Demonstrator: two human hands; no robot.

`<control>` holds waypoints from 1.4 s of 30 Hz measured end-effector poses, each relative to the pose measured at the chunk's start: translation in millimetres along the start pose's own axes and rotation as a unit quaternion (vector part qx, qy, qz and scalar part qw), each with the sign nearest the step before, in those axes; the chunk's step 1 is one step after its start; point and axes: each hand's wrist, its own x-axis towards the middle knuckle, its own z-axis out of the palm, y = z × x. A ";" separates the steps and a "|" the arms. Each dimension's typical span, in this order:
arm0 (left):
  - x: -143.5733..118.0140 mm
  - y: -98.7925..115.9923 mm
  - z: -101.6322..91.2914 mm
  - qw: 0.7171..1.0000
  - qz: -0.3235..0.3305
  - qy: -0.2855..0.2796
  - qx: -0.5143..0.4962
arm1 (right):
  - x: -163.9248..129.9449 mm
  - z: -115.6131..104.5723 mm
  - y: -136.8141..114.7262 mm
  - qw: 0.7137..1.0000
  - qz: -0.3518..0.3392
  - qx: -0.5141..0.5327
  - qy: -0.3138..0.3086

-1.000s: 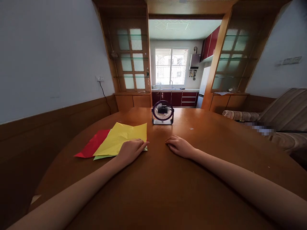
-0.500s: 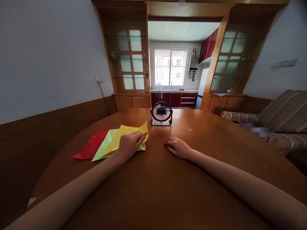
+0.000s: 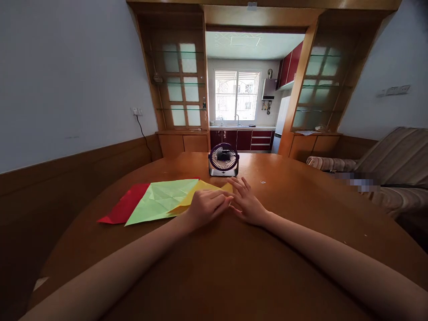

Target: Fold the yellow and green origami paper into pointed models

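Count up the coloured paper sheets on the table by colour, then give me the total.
Yellow sheet: 1
Green sheet: 1
Red sheet: 1
Total: 3 visible; any fully hidden underneath can't be counted.

Your left forearm (image 3: 123, 267) and right forearm (image 3: 317, 247) are bare along everything that shows, long and slim, with a smooth, even outline. Both grow broader toward the elbow and taper into narrow wrists (image 3: 269, 218). Your left hand (image 3: 207, 205) and right hand (image 3: 249, 204) are bare too, with slender fingers (image 3: 246, 184); your fingernails are too small to make out.
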 end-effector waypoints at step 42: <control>-70.6 -48.3 -45.9 0.912 -0.234 -0.313 -0.124 | -30.9 -27.0 13.5 0.977 0.031 0.098 -0.186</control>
